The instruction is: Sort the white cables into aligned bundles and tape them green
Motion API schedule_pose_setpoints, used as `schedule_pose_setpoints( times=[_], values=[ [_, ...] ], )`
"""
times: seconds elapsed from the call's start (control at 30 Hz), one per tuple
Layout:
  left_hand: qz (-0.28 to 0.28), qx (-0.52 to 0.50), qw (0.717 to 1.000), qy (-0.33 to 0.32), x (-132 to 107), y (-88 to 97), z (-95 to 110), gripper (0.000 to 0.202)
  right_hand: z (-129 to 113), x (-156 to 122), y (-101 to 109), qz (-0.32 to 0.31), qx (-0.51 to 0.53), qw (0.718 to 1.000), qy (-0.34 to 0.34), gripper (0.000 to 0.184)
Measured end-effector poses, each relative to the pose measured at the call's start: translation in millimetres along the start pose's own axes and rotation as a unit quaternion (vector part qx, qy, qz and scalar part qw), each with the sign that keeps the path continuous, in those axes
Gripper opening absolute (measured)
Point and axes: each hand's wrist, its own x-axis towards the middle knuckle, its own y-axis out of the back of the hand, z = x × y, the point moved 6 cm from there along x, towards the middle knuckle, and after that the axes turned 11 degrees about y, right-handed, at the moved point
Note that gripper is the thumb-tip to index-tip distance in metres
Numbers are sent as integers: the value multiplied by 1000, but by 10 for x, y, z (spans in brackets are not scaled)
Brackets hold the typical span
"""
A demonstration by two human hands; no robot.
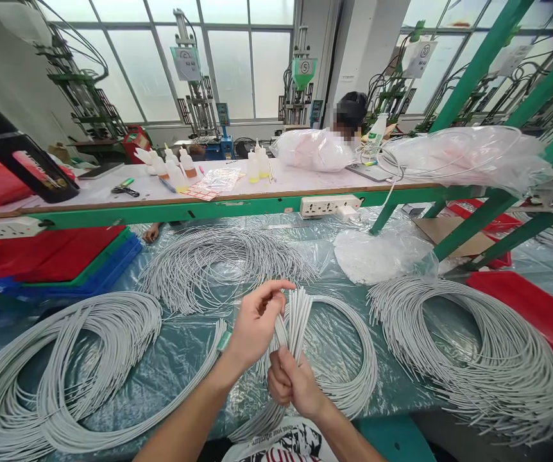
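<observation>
My right hand [293,385] is wrapped round a bundle of light grey cables [299,317], whose cut ends fan upward above the fist. At the left side of the fan, my left hand [257,321] pinches a few of the cables between curled fingers and thumb, its index finger reaching over the ends. The exact strands in that pinch are partly hidden. The rest of the bundle loops round to the right as a coil [365,346] on the plastic-covered table. Left of my forearm, another cable coil [180,398] ends near a green tag [224,341].
Large cable coils lie at left [127,333], behind [199,256] and right [488,359]. A green-edged shelf [238,206] crosses ahead, carrying squeeze bottles [257,163] and plastic bags [312,151]. Red trays [531,314] stand at right. A person's hand [151,233] shows beneath the shelf.
</observation>
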Motion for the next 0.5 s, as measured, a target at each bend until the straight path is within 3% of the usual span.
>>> schedule_pose_setpoints(
  times=[0.23, 0.5],
  values=[
    [72, 42, 996, -12, -26, 32, -9, 17, 23, -5, 32, 8, 0, 1000, -6, 61],
    [108, 83, 990, -31, -21, 56, 21, 9, 19, -10, 55, 22, -7, 1000, -16, 62]
  ],
)
